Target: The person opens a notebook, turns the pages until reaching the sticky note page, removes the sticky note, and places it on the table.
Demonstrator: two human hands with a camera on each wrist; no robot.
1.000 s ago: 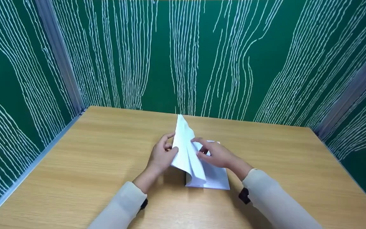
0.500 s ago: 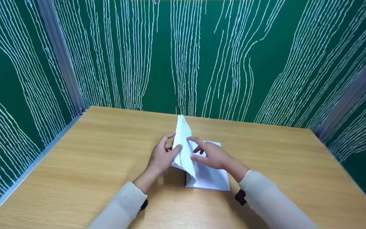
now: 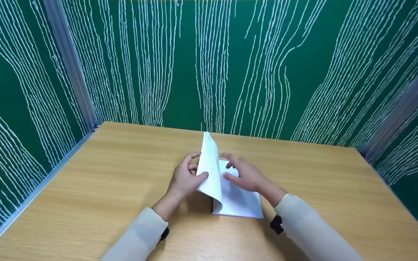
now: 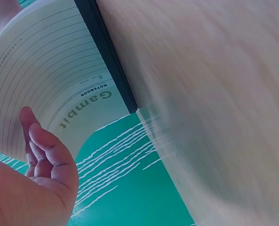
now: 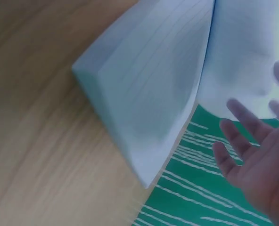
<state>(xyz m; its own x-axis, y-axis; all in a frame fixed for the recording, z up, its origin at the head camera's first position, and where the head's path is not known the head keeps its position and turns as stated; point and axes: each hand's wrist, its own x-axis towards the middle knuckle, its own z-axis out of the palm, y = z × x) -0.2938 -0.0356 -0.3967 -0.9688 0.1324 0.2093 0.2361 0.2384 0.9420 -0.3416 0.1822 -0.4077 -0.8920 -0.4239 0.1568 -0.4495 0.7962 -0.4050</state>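
Observation:
A white notebook (image 3: pixel 241 203) lies on the table with its left part raised into a curved upright stack of pages (image 3: pixel 209 159). My left hand (image 3: pixel 186 178) grips that stack, thumb on the near face and fingers behind. In the left wrist view, a lined outer leaf (image 4: pixel 59 61) reads "Gambit NOTEBOOK", and a dark spine strip (image 4: pixel 106 54) runs along its edge. My right hand (image 3: pixel 249 176) hovers over the right-hand pages, fingers spread and slightly bent. The right wrist view shows this right hand (image 5: pixel 262 153) holding nothing, beside the thick page block (image 5: pixel 144 94).
The wooden table (image 3: pixel 122 166) extends around the notebook. Behind it stands a green wall (image 3: pixel 180 90) with white wavy lines, and grey posts (image 3: pixel 69 61) rise at the corners.
Loose pages between the hands have swung left and now lie against the upright stack in my left hand. My right hand moved left with them, then drew back slightly right, off the pages.

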